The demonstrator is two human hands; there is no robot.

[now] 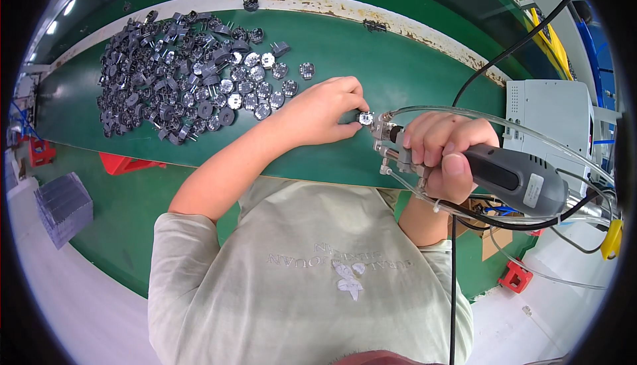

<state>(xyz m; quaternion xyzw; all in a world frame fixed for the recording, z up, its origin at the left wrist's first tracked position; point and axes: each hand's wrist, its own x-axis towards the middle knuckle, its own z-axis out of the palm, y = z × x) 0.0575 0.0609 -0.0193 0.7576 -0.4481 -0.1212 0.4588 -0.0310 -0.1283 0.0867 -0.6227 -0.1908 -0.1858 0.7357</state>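
My left hand (332, 112) reaches over the green table and pinches a small round black part with a silvery face (365, 119) between thumb and fingers. My right hand (446, 151) is wrapped round a grey and black electric screwdriver (511, 174). Its metal front end (383, 130) points left and meets, or nearly meets, the part; the exact contact is too small to tell. A clear hose (531, 134) runs along the tool to its front end. Left of my left hand lies a big heap of similar black parts (169, 76), many with thin pins.
A worn white ledge (298, 0) borders the table's (411, 73) far side; one part (251, 4) sits there. A pale grey machine box (547, 110) stands at the right. A black cable (507, 50) hangs near it. Red supports (515, 277) and a grey block (64, 210) lie lower down.
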